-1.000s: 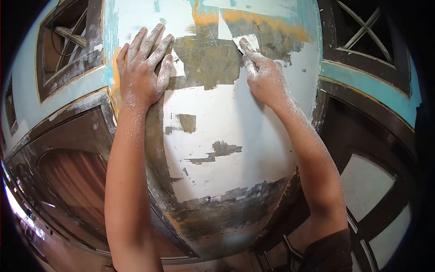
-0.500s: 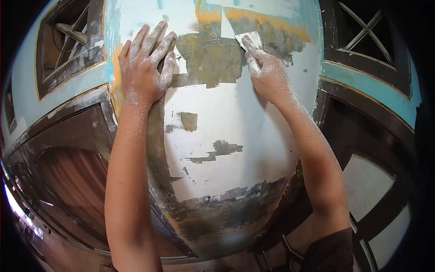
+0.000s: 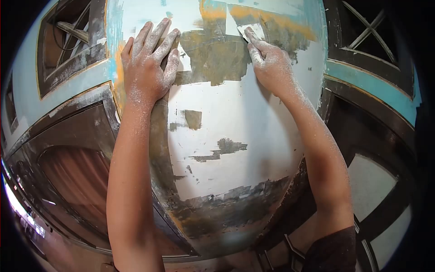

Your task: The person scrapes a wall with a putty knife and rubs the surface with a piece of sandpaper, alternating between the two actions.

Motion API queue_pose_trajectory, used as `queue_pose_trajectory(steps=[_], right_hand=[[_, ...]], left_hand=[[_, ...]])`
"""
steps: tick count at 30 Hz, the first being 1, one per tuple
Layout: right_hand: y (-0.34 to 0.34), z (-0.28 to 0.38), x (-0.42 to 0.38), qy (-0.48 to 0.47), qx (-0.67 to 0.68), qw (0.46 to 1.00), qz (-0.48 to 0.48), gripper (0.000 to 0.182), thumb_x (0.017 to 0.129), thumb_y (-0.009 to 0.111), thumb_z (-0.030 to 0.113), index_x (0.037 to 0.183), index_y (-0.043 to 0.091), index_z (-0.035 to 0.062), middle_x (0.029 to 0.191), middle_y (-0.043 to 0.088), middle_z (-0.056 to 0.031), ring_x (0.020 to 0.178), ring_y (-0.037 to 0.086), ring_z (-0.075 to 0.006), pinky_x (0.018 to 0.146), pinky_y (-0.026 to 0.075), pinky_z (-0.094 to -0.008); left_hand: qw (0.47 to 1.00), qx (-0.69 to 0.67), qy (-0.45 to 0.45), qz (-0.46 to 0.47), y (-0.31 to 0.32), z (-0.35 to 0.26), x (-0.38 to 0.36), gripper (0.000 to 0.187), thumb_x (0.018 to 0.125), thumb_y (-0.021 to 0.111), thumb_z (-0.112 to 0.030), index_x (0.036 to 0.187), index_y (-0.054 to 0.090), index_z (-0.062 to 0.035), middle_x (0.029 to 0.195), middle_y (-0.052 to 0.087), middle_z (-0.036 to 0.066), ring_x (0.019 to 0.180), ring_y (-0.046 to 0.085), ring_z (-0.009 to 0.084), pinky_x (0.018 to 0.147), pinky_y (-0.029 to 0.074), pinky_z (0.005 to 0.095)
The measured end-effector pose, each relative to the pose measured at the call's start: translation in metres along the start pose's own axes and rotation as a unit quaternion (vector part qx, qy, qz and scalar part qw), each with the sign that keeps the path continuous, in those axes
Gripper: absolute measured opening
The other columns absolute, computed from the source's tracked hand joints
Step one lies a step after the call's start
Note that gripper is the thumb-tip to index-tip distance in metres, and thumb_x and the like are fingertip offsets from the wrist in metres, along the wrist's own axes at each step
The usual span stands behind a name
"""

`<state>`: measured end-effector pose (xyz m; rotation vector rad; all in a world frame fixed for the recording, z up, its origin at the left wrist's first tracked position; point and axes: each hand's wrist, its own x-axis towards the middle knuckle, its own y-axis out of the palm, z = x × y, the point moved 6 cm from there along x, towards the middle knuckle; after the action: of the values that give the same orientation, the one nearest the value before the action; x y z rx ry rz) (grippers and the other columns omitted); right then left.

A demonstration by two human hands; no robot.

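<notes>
A patchy wall panel (image 3: 213,104) with white, grey-brown, orange and turquoise areas fills the middle of the view. On its upper left my left hand (image 3: 149,65) lies flat with fingers spread, dusted with white powder. My right hand (image 3: 270,63), also powdery, presses a small whitish piece (image 3: 252,32) against the upper right part of the panel. The index finger stretches over that piece and the other fingers are bent. The piece lies over the edge between the dark patch and the orange streak.
Dark wooden frames (image 3: 102,27) with crossed bars stand at the upper left and upper right. Below them are a dark door with a reddish-brown curtain (image 3: 77,177) on the left and a dark frame with pale panes (image 3: 371,186) on the right.
My right hand and the piece under it have moved slightly up the panel. The left hand stays flat at about the same place. The whole view has shifted a little.
</notes>
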<state>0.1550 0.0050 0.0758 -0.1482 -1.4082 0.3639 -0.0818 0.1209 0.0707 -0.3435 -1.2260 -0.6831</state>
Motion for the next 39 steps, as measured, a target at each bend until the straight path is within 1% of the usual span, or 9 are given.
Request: queue_pose_trajectory(steps=[7,9,16,18,20,22,27,38,39], right_hand=[[-0.006,0.007,0.007,-0.005,-0.032,0.999,-0.002,0.039,0.105,0.054,0.022,0.143,0.061,0.0176,0.119,0.069,-0.0257,0.106,0.068,-0.0442,0.096,0.052,-0.0420],[-0.008,0.009,0.006,-0.015,-0.018,1.000,-0.018,0.031,0.100,0.056,0.019,0.121,0.073,0.0038,0.099,0.071,-0.0274,0.089,0.070,-0.0436,0.084,0.055,-0.0473],[-0.007,0.005,0.012,-0.062,-0.007,0.997,-0.045,0.034,0.099,0.056,0.019,0.127,0.071,0.0063,0.101,0.071,-0.0272,0.093,0.069,-0.0452,0.088,0.054,-0.0481],[-0.006,0.004,0.012,-0.030,-0.018,0.999,-0.016,0.042,0.103,0.055,0.023,0.145,0.060,0.0221,0.114,0.070,-0.0261,0.098,0.068,-0.0455,0.092,0.052,-0.0431],[-0.008,0.010,0.013,-0.034,-0.022,0.999,-0.014,0.042,0.103,0.054,0.024,0.145,0.060,0.0215,0.112,0.070,-0.0269,0.094,0.067,-0.0454,0.091,0.052,-0.0431],[-0.010,0.015,0.019,-0.035,-0.015,0.999,-0.014,0.031,0.099,0.056,0.020,0.121,0.074,0.0073,0.099,0.072,-0.0245,0.088,0.070,-0.0433,0.084,0.055,-0.0484],[-0.009,0.011,0.018,-0.072,-0.023,0.995,-0.063,0.031,0.100,0.055,0.021,0.117,0.074,0.0026,0.099,0.073,-0.0255,0.092,0.070,-0.0429,0.086,0.054,-0.0490],[-0.011,0.016,0.023,-0.096,-0.031,0.993,-0.060,0.035,0.101,0.054,0.022,0.126,0.071,0.0060,0.107,0.071,-0.0259,0.095,0.069,-0.0449,0.090,0.054,-0.0490],[-0.009,0.014,0.029,-0.017,-0.052,0.998,0.010,0.041,0.104,0.054,0.025,0.144,0.061,0.0191,0.121,0.069,-0.0242,0.106,0.066,-0.0469,0.098,0.051,-0.0442]], left_hand=[[1.000,0.005,0.001,0.000,0.001,0.001,0.000,0.046,0.099,0.059,-0.028,0.144,0.062,-0.0304,0.160,0.048,-0.007,0.150,0.039,0.0228,0.124,0.021,0.0475],[1.000,0.003,0.001,0.000,0.001,0.001,0.000,0.046,0.099,0.059,-0.028,0.144,0.062,-0.0304,0.160,0.048,-0.007,0.150,0.039,0.0229,0.124,0.022,0.0475],[1.000,0.001,-0.001,0.000,0.000,0.000,0.000,0.045,0.098,0.060,-0.029,0.143,0.062,-0.0302,0.159,0.048,-0.007,0.150,0.039,0.0232,0.123,0.023,0.0476],[1.000,0.001,-0.003,0.000,0.000,0.001,0.000,0.045,0.098,0.060,-0.029,0.143,0.063,-0.0302,0.159,0.049,-0.007,0.150,0.039,0.0232,0.123,0.023,0.0476],[1.000,0.006,-0.007,-0.005,0.002,0.002,0.000,0.042,0.098,0.059,-0.034,0.140,0.064,-0.0335,0.158,0.048,-0.010,0.149,0.039,0.0207,0.125,0.022,0.0473],[1.000,0.002,-0.007,0.002,-0.001,-0.001,0.000,0.045,0.098,0.060,-0.029,0.143,0.063,-0.0295,0.159,0.049,-0.007,0.150,0.039,0.0232,0.124,0.022,0.0471],[1.000,0.006,-0.007,-0.002,0.000,0.000,-0.001,0.045,0.098,0.061,-0.029,0.142,0.063,-0.0297,0.159,0.049,-0.007,0.150,0.039,0.0228,0.124,0.023,0.0469],[1.000,-0.001,-0.007,-0.005,-0.002,0.000,-0.001,0.045,0.097,0.062,-0.029,0.142,0.064,-0.0293,0.159,0.049,-0.007,0.149,0.040,0.0233,0.123,0.023,0.0476],[1.000,-0.005,-0.007,-0.006,-0.001,0.000,-0.001,0.045,0.096,0.062,-0.029,0.142,0.064,-0.0292,0.159,0.049,-0.007,0.149,0.040,0.0234,0.123,0.023,0.0477]])
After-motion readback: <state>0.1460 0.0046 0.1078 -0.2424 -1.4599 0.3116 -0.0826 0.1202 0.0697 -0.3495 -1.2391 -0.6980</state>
